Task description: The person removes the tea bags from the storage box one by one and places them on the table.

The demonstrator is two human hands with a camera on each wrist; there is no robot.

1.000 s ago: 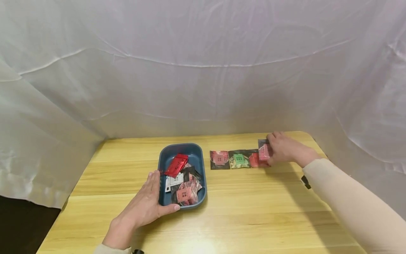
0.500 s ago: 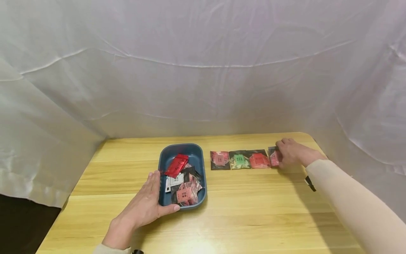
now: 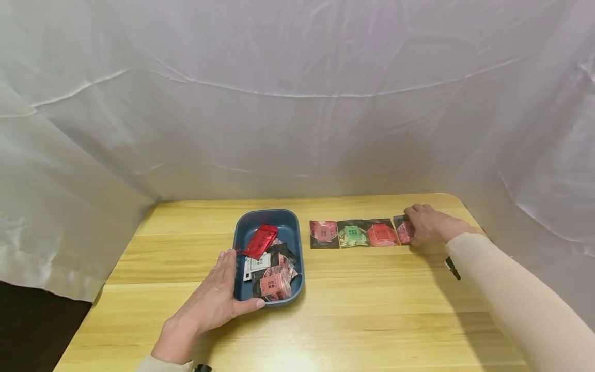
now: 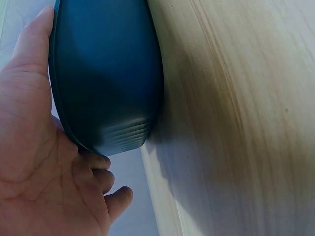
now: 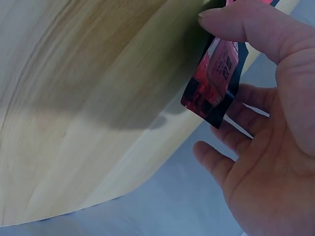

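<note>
In the head view, my left hand (image 3: pixel 209 297) lies at the near left corner of a dark blue tray (image 3: pixel 301 258). Its fingers are straight along the left side, with the thumb on the near rim. At the far right, my right hand (image 3: pixel 432 226) pinches a small black and pink sachet (image 5: pixel 224 69) between thumb and fingers, low over the table. Left of it is a row of flat sachets: a red-labelled one (image 3: pixel 382 233), a green-labelled one (image 3: pixel 353 234) and a pink-labelled one (image 3: pixel 324 234).
Inside the tray lie a shiny red sachet (image 3: pixel 261 241), a white-labelled one (image 3: pixel 260 262) and a pink-labelled one (image 3: pixel 271 284), overlapping others. The wooden table (image 3: pixel 353 310) ends at a pale cloth backdrop (image 3: pixel 297 129) behind and at the sides.
My right hand has carried its sachet rightward and down, off the red-labelled sachet to the row's right end, and has stayed there over the last half second. My left hand has not moved.
</note>
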